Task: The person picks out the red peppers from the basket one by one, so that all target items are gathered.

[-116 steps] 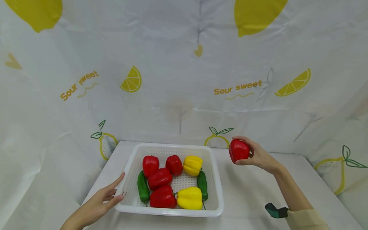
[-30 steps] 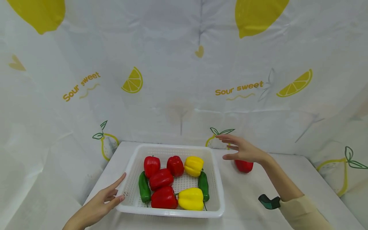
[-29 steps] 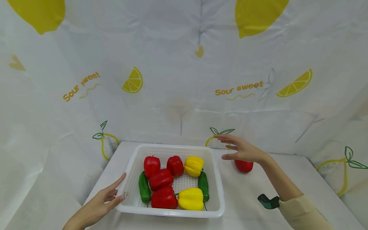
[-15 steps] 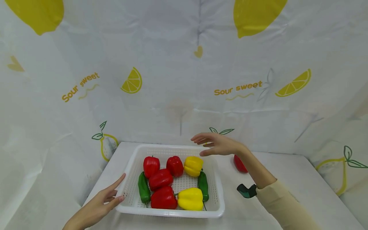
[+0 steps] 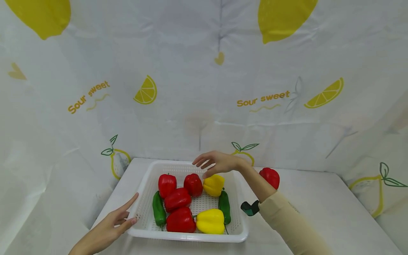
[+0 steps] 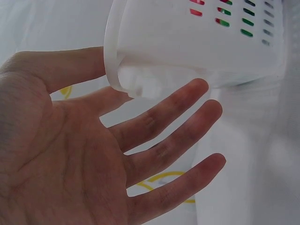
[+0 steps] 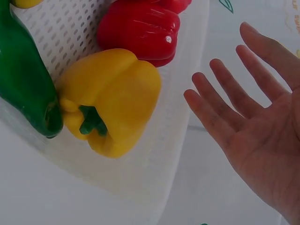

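- The red pepper in the middle of the back row (image 5: 193, 185) lay inside the white basket (image 5: 188, 237), just beside the back yellow pepper (image 5: 214, 186); its long axis was not clear.
- Both lay below the right hand (image 5: 218, 162), a little toward the person; this hand was much nearer to them than the other.
- The right hand was in the air over the basket's far edge, fingers pointing leftward and slightly bent, thumb lower, holding nothing.
- The left hand (image 5: 111, 224) rested thumb and index finger at the basket's left rim without clenching, its other fingers extended free below.
- Outside the basket, one lone red pepper (image 5: 270, 178) stood on the worktop (image 5: 309, 202), partly behind the right forearm.
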Tool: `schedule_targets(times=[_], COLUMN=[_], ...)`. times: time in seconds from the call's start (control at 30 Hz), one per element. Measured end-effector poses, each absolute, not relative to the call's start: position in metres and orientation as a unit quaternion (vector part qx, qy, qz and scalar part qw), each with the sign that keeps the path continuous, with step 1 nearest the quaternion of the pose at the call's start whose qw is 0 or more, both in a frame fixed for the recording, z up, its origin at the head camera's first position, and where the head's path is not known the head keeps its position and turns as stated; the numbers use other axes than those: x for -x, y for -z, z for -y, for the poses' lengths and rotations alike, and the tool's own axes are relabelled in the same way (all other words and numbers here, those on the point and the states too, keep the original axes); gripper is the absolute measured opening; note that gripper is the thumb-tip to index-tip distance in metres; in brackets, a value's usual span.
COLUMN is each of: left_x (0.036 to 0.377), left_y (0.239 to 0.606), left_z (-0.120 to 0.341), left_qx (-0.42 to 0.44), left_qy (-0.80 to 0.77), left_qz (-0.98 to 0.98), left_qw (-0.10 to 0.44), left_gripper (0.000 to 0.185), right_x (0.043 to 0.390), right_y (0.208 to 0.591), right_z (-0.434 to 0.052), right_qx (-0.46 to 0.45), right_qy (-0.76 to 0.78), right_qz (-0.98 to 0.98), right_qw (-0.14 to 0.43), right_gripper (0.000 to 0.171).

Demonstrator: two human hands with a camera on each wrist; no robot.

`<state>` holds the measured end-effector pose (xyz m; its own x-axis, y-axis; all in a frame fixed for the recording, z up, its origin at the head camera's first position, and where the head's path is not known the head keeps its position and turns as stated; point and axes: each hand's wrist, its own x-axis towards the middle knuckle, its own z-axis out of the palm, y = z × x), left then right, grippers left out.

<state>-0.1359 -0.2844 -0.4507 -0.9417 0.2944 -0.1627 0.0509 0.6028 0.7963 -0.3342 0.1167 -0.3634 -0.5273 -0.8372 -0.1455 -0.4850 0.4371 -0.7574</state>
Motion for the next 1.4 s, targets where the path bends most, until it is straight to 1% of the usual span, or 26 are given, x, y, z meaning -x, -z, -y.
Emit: schedule_targets(times=[0.17, 0.33, 0.57, 0.63, 0.87, 1.0, 1.17, 1.4], left_x=[0.136, 0.136, 0.135, 0.136, 0.136, 0.137, 0.135, 0.135], left_y=[0.451, 0.451, 0.452, 0.452, 0.453, 0.453, 0.453, 0.454], left_z=[0.284, 0.285, 0.286, 0.285, 0.288, 0.289, 0.288, 0.288], left_qx=[-0.09, -0.09, -0.104, -0.103, -0.149, -0.14, -0.14, -0.146], left_qy=[-0.436, -0.437, -0.442, -0.442, -0.436, -0.439, -0.435, -0.436], left_qz=[-0.884, -0.884, -0.881, -0.881, -0.879, -0.878, -0.881, -0.879], left_qw=[0.143, 0.14, 0.132, 0.134, 0.122, 0.129, 0.124, 0.122], left_gripper=[0.079, 0.078, 0.078, 0.078, 0.078, 0.079, 0.078, 0.079], right_x=[0.342, 0.345, 0.349, 0.35, 0.351, 0.35, 0.346, 0.343], right_y=[0.374, 0.382, 0.394, 0.398, 0.404, 0.404, 0.403, 0.407], right_z=[-0.106, -0.1, -0.095, -0.094, -0.091, -0.087, -0.081, -0.075], right_qx=[0.413, 0.391, 0.366, 0.364, 0.354, 0.351, 0.342, 0.323], right_qy=[0.338, 0.337, 0.35, 0.35, 0.327, 0.319, 0.297, 0.308], right_qz=[-0.793, -0.79, -0.783, -0.782, -0.791, -0.796, -0.808, -0.81], right_qw=[0.295, 0.331, 0.36, 0.365, 0.376, 0.376, 0.376, 0.381], right_gripper=[0.06, 0.065, 0.072, 0.073, 0.069, 0.069, 0.069, 0.065])
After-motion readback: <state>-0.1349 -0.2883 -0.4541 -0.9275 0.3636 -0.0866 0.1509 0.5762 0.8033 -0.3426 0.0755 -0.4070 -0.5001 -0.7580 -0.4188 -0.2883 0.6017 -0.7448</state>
